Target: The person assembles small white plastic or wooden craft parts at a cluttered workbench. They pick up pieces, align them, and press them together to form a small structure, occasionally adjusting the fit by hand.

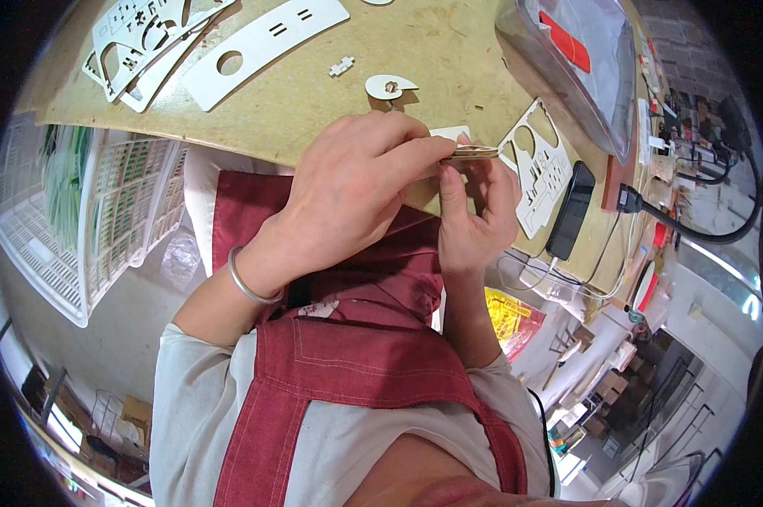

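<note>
Your left hand and right hand are gripping a thin, flat piece above a wooden table. On your right, a black phone is lying beside a pale cut-out sheet.

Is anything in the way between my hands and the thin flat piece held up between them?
Nothing visible. The left hand has its fingers on the thin flat piece, with the right hand close below. The white cut-out sheet lies off to the right, not between them.
</note>
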Demonstrator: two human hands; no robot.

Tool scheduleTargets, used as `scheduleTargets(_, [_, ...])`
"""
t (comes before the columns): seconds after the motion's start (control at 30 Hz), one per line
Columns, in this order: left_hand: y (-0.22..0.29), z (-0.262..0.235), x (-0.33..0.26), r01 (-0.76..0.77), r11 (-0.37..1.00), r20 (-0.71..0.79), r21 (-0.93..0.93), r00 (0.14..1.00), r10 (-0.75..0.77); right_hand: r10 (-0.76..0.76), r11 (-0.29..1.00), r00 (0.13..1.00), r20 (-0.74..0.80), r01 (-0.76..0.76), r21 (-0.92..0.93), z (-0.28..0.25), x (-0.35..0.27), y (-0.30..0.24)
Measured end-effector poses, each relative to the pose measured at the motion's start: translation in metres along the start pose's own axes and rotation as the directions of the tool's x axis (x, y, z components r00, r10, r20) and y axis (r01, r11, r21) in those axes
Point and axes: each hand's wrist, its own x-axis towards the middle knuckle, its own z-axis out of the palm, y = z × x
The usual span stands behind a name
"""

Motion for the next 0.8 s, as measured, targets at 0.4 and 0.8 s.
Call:
scheduleTargets(0.4, [0.0,0.0,0.001,-0.009,1.0,0.003,0.021,1.0,0.009,-0.005,0.999,0.998,0.06,0.008,-0.045,-0.006,-0.001,-0.001])
scheduleTargets(0.8, [-0.002,0.006,-0.002,-0.009,1.0,-0.102,0.019,0.995,0.011,-0.094,0.976,0.995,0.018,0.095,-0.195,-0.017,0.026,-0.024])
